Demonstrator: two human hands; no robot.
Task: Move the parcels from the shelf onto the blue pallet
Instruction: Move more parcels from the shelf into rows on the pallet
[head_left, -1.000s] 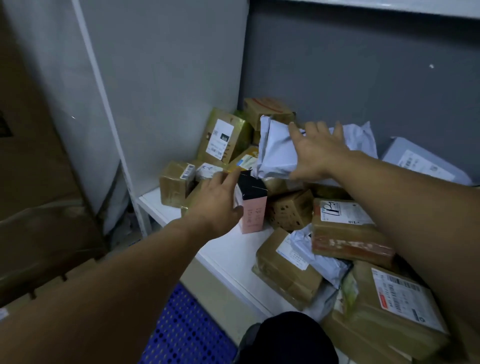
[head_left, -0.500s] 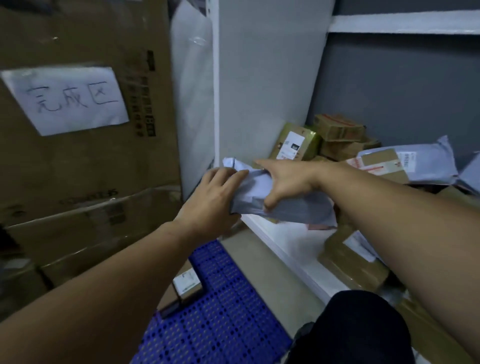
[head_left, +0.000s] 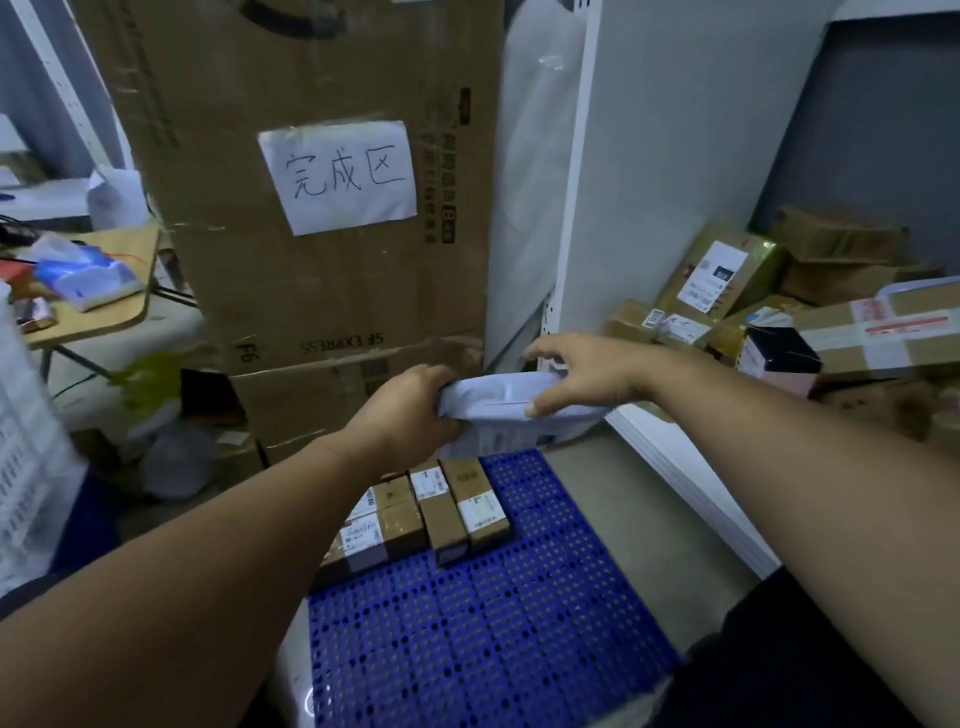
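Swung left and clear of the shelf (head_left: 691, 478) since a moment ago, the grey mailer (head_left: 511, 410) now hangs above the far end of the blue pallet (head_left: 467, 649).

Both hands clamp it: my left hand (head_left: 410, 410) curls round one end and my right hand (head_left: 576, 374) pinches the other, thumb beneath. Its long axis runs left to right, roughly level, with the printed face tipped downward. I judge it best to lower it flat onto bare grid beside the small boxes (head_left: 431, 512), keeping both ends level so the soft bag doesn't fold.

Tall cardboard box (head_left: 234, 270) with handwritten paper sign (head_left: 340, 176), wooden table (head_left: 137, 270) left, grey wall (head_left: 883, 130) right, dim light
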